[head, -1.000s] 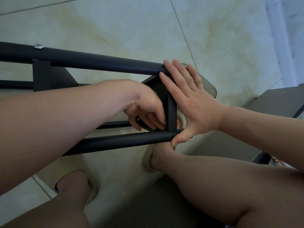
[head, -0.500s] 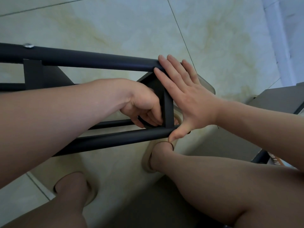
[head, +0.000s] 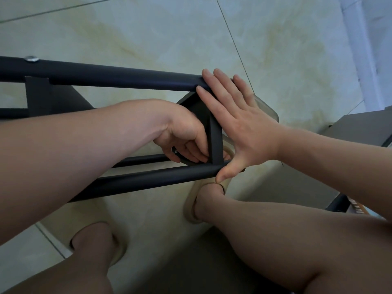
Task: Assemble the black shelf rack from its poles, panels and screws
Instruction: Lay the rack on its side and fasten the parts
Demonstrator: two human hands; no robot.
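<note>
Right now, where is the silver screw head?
In the head view it is far left: the silver screw head sits on the upper black pole, just above the left panel.

We read no text anywhere; the pale marks on the brown object (head: 357, 206) at right are too blurred.

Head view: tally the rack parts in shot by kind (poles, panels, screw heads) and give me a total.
Black poles: 4 (upper pole, near pole, rear pole just beyond it, pole stub at the left edge)
Black panels: 2 (end panel, left panel)
Screw heads: 1 (silver screw head on the upper pole)
Total: 7
</note>
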